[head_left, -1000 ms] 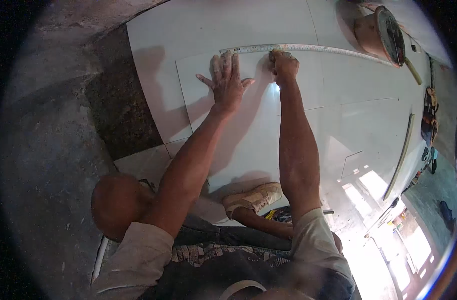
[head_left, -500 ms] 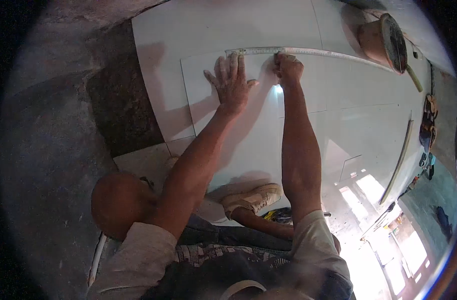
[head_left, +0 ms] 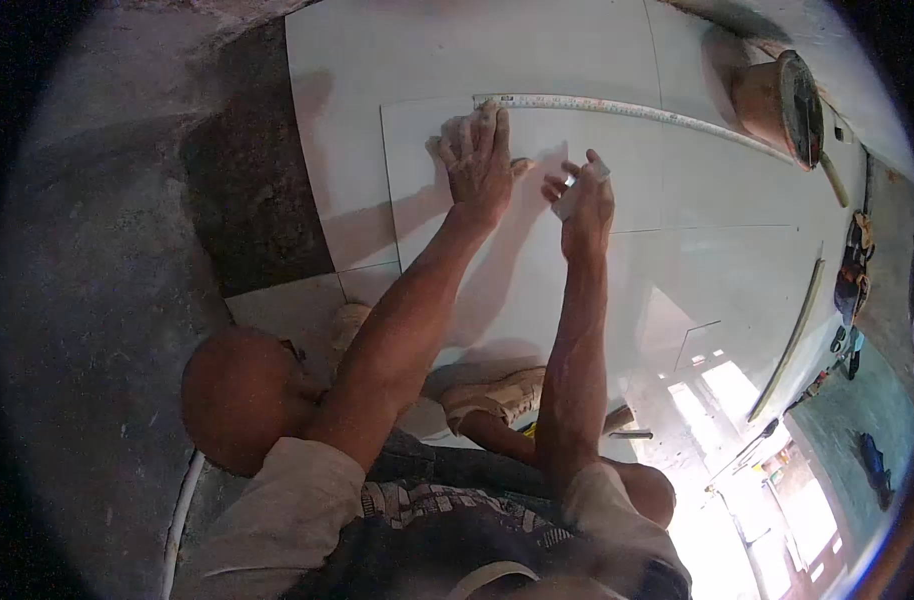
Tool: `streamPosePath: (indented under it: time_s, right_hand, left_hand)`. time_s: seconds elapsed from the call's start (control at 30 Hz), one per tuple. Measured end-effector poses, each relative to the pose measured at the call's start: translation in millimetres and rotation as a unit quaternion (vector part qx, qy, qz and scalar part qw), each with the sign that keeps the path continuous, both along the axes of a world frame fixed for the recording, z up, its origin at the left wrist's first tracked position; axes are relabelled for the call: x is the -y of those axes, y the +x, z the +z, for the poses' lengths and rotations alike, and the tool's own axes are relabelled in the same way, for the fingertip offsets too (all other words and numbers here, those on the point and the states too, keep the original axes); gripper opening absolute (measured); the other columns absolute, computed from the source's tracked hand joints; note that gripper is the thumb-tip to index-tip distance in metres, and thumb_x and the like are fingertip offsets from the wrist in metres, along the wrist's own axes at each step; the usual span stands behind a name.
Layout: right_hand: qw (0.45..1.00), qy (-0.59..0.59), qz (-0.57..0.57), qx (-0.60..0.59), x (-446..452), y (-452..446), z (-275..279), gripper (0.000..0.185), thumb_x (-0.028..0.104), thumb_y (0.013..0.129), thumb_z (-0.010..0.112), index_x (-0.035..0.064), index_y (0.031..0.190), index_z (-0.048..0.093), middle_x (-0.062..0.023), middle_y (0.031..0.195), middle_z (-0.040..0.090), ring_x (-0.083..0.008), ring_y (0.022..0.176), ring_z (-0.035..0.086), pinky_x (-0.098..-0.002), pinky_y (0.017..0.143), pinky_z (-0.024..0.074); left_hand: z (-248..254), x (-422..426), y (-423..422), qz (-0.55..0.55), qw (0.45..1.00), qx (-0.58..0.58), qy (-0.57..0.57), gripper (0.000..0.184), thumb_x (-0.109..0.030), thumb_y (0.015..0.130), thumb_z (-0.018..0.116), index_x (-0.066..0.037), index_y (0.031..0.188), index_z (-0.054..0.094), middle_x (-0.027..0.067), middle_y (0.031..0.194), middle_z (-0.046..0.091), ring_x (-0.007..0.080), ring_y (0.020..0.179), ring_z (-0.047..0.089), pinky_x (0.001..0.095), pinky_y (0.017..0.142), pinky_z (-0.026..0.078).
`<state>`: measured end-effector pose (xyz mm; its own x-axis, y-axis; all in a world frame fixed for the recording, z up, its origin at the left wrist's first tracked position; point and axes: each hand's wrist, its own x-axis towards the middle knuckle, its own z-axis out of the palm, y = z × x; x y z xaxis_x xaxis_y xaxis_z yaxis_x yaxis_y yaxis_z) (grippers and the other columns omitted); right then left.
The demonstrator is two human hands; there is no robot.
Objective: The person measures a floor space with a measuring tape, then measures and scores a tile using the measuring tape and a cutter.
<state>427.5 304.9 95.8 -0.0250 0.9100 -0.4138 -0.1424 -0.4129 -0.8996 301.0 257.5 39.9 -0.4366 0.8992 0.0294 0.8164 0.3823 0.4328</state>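
My left hand point(head_left: 480, 165) lies flat with fingers spread on a large pale tile point(head_left: 432, 235). Its fingertips reach the left end of a long white strip with measuring marks point(head_left: 577, 103), which runs right along the tile's far edge. My right hand point(head_left: 589, 205) is raised nearer to me, below the strip and apart from it. Its fingers are partly curled around something small and greyish with a bright spot, too unclear to name.
A bucket point(head_left: 762, 100) lies tipped at the far right, with a stick point(head_left: 834, 180) beside it. A thin strip point(head_left: 792, 340) lies on the floor at right. Dark bare ground point(head_left: 252, 180) borders the tiles at left. My shoe point(head_left: 497, 395) rests on the near tiles.
My right hand has drawn back from the strip towards me, and its fingers have loosened from a tight grip. My left hand stays flat by the strip's end. The view has shifted slightly.
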Motion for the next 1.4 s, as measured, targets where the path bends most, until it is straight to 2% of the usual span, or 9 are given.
streamPosePath:
  time_s: [0.3, 0.43, 0.5, 0.57, 0.67, 0.73, 0.97, 1.23, 1.4]
  right_hand:
    - [0.957, 0.059, 0.229, 0.170, -39, -61, 66, 0.048, 0.041, 0.104, 0.051, -0.0037, 0.120, 0.057, -0.0166, 0.097, 0.069, -0.0191, 0.063, 0.067, -0.0308, 0.052, 0.0502]
    - [0.885, 0.105, 0.310, 0.332, -53, -74, 1, 0.042, 0.036, 0.101, 0.058, -0.0056, 0.107, 0.059, -0.0185, 0.095, 0.070, -0.0217, 0.062, 0.068, -0.0346, 0.054, 0.0538]
    - [0.831, 0.245, 0.304, 0.395, -42, -71, -25, 0.038, 0.028, 0.096, 0.064, -0.0075, 0.109, 0.060, -0.0219, 0.091, 0.070, -0.0306, 0.075, 0.072, -0.0395, 0.067, 0.0588]
    - [0.896, 0.054, 0.274, 0.345, -36, -95, 10, 0.036, 0.025, 0.094, 0.066, -0.0068, 0.111, 0.061, -0.0247, 0.093, 0.071, -0.0368, 0.086, 0.073, -0.0435, 0.075, 0.0595]
    - [0.814, 0.096, 0.339, 0.462, -27, -103, 37, 0.041, 0.028, 0.094, 0.065, -0.0068, 0.116, 0.062, -0.0300, 0.108, 0.070, -0.0443, 0.105, 0.068, -0.0484, 0.091, 0.0550]
    - [0.799, 0.101, 0.355, 0.476, -26, -105, 30, 0.042, 0.029, 0.095, 0.064, -0.0074, 0.116, 0.062, -0.0310, 0.110, 0.070, -0.0456, 0.106, 0.067, -0.0491, 0.093, 0.0535]
    - [0.831, 0.050, 0.313, 0.456, -18, -114, -3, 0.047, 0.038, 0.098, 0.058, -0.0062, 0.114, 0.057, -0.0325, 0.108, 0.068, -0.0487, 0.107, 0.066, -0.0550, 0.093, 0.0518]
    - [0.819, 0.023, 0.305, 0.486, -19, -119, -4, 0.047, 0.038, 0.102, 0.050, -0.0074, 0.113, 0.057, -0.0339, 0.105, 0.068, -0.0505, 0.104, 0.066, -0.0562, 0.090, 0.0511]
    - [0.828, 0.011, 0.283, 0.484, -28, -117, -2, 0.042, 0.032, 0.101, 0.054, -0.0068, 0.120, 0.054, -0.0316, 0.104, 0.069, -0.0411, 0.098, 0.070, -0.0487, 0.083, 0.0553]
  left_hand:
    - [-3, 3, 1, -0.002, 1.000, -0.015, 0.000, 0.089, -0.048, 0.085, 0.075, -0.009, 0.155, 0.036, 0.0073, 0.164, 0.026, 0.0392, 0.141, 0.034, 0.0737, 0.104, 0.027]
    - [-6, 4, -2, -0.020, 0.999, -0.006, 0.028, 0.078, -0.045, 0.094, 0.064, -0.008, 0.156, 0.034, 0.0121, 0.165, 0.026, 0.0433, 0.144, 0.030, 0.0703, 0.111, 0.021]
    - [-11, 9, 0, -0.022, 1.000, 0.003, 0.021, 0.073, -0.042, 0.097, 0.060, -0.009, 0.156, 0.034, 0.0129, 0.165, 0.027, 0.0431, 0.145, 0.028, 0.0705, 0.112, 0.020]
    - [-24, 8, 1, -0.007, 1.000, 0.010, 0.007, 0.071, -0.037, 0.095, 0.065, -0.014, 0.156, 0.036, 0.0098, 0.164, 0.026, 0.0385, 0.146, 0.028, 0.0748, 0.106, 0.023]
    - [-33, 11, 1, -0.050, 0.992, 0.102, 0.062, 0.064, -0.036, 0.100, 0.056, -0.013, 0.156, 0.035, 0.0102, 0.164, 0.027, 0.0378, 0.147, 0.027, 0.0742, 0.109, 0.021]
    - [-39, 11, 7, -0.002, 0.875, 0.450, 0.176, 0.063, -0.038, 0.102, 0.052, -0.013, 0.157, 0.034, 0.0107, 0.163, 0.029, 0.0373, 0.148, 0.027, 0.0715, 0.112, 0.020]
    - [-9, 10, 3, 0.076, 0.649, 0.734, 0.184, 0.054, -0.045, 0.106, 0.043, -0.014, 0.150, 0.041, 0.0063, 0.145, 0.049, 0.0239, 0.137, 0.043, 0.0445, 0.118, 0.030]
    - [1, 10, 7, 0.112, 0.822, 0.510, 0.229, 0.048, -0.042, 0.102, 0.054, -0.012, 0.139, 0.049, 0.0047, 0.136, 0.052, 0.0246, 0.131, 0.045, 0.0470, 0.113, 0.034]
    - [-2, 9, 3, 0.074, 0.985, 0.114, 0.101, 0.064, -0.033, 0.090, 0.068, -0.014, 0.148, 0.046, 0.0060, 0.154, 0.040, 0.0360, 0.138, 0.038, 0.0652, 0.107, 0.031]
